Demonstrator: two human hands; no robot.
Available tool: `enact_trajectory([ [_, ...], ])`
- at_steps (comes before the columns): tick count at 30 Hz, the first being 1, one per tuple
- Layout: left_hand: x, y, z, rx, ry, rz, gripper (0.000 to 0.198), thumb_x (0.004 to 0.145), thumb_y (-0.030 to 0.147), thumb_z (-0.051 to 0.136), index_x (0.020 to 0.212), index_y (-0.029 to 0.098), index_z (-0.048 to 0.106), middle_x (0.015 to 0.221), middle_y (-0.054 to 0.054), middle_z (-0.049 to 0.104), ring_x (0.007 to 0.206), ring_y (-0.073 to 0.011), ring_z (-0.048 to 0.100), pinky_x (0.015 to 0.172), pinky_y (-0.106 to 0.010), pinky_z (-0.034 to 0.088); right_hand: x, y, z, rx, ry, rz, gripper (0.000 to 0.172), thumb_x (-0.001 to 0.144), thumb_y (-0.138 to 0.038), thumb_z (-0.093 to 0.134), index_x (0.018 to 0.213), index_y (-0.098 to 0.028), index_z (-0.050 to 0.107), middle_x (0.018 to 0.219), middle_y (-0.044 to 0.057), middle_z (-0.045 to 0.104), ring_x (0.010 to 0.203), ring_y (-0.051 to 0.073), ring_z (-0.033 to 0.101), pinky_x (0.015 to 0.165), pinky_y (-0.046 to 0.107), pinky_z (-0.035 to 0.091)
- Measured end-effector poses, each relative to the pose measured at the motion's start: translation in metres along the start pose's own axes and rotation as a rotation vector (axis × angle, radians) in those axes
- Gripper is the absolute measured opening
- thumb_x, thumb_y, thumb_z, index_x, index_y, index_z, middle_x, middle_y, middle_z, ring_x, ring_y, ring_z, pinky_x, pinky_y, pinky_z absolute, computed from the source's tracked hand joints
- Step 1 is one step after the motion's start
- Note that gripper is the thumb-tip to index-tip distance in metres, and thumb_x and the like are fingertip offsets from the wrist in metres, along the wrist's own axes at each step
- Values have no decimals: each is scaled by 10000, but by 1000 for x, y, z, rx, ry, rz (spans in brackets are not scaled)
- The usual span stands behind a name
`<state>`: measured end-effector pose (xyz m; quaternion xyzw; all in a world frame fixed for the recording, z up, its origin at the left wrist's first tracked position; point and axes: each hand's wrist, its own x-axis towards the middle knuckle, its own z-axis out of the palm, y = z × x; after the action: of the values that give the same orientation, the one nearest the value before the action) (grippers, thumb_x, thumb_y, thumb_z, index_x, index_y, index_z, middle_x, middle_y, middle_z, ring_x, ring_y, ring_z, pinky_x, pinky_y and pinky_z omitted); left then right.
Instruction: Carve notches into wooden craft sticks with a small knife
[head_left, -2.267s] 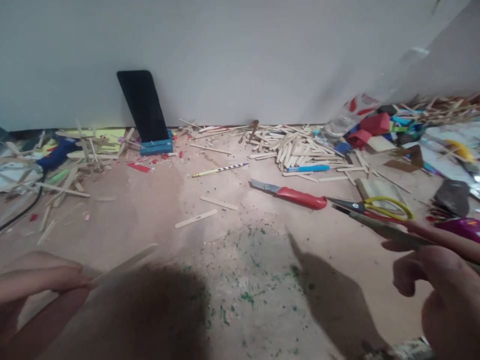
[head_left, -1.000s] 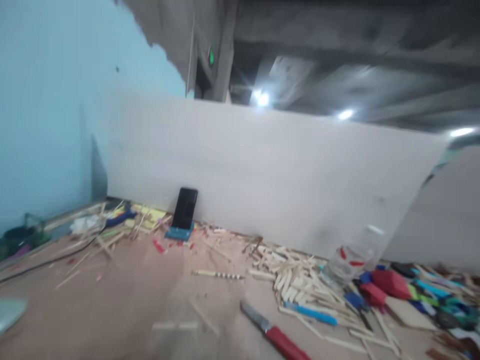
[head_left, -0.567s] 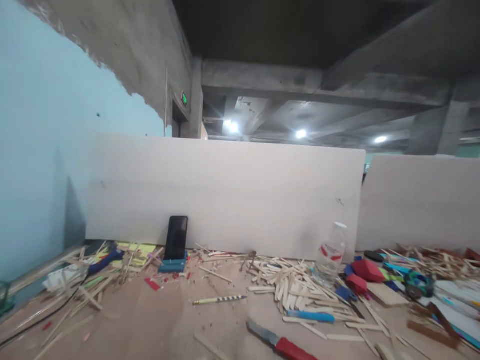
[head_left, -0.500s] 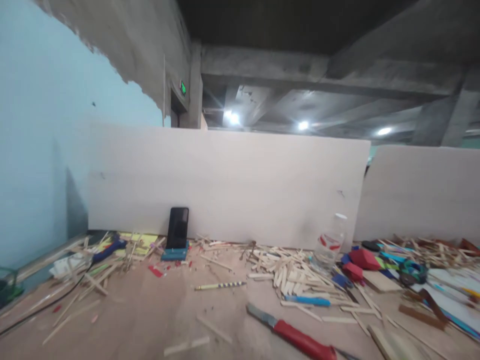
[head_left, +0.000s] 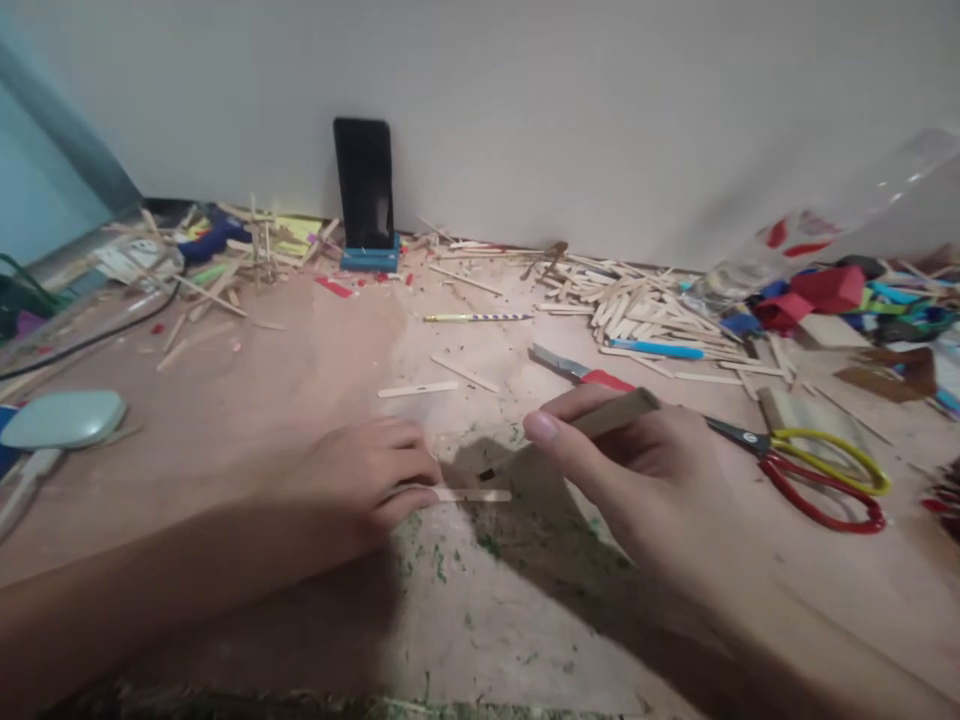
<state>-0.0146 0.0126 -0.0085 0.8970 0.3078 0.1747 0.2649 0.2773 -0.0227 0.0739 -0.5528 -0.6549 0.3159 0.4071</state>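
Note:
My left hand (head_left: 386, 470) is closed on a flat wooden craft stick (head_left: 476, 495), pressing it against the table. Its right end sticks out past my fingertips, and the rest is under my hand. In my right hand (head_left: 637, 460) is a slim carving tool (head_left: 619, 412) with a brownish handle, gripped like a pen. Its thin shaft slants down to the left, and the dark tip (head_left: 487, 474) is just above the stick; whether they touch, I cannot tell. Behind my right hand lies a red-handled knife (head_left: 559, 362), partly covered by it.
Red-and-yellow-handled scissors (head_left: 825, 475) lie right of my right hand. Further back are a heap of craft sticks (head_left: 637, 310), a blue pen-like object (head_left: 656, 349), a pencil (head_left: 480, 318), a tilted clear bottle (head_left: 795, 240) and a phone (head_left: 365, 185) on a blue stand. A white mouse-shaped device (head_left: 64, 418) sits at left.
The view has tipped down toward the table. Both hands have come into view, the left with a craft stick and the right with a carving tool.

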Motion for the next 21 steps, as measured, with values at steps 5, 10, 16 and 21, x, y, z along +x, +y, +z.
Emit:
enact_trajectory([
  [5, -6, 0, 12, -50, 100, 26, 348, 1304, 249, 609, 1140, 250, 916, 1079, -29, 825, 1027, -205, 774, 965, -342, 576, -1, 16, 4, 67, -121, 90, 666, 1032, -818, 976, 700, -265, 814, 650, 17, 699, 536, 147, 580, 468, 282, 442],
  [10, -5, 4, 4, -63, 102, 23, 348, 1276, 139, 598, 1098, 245, 878, 1081, -5, 841, 992, -184, 769, 899, -314, 538, -4, 29, -4, 127, -134, 136, 581, 1027, -846, 984, 831, -306, 892, 639, 9, 711, 523, 169, 603, 453, 309, 430],
  [16, -6, 11, -5, 29, 84, 62, 414, 1188, 60, 521, 1135, 261, 879, 1166, 13, 868, 1033, -184, 803, 919, -302, 564, -6, 31, 2, 89, -126, 91, 361, 1124, -576, 956, 876, -316, 925, 643, -10, 735, 526, 132, 599, 445, 284, 352],
  [21, -11, 19, -7, 255, 216, 106, 443, 1316, 176, 476, 1094, 256, 851, 1114, 7, 827, 969, -192, 734, 871, -311, 513, -9, 32, 8, 68, -75, 14, 338, 1101, -454, 968, 801, -312, 901, 636, -2, 729, 524, 137, 602, 454, 263, 416],
])
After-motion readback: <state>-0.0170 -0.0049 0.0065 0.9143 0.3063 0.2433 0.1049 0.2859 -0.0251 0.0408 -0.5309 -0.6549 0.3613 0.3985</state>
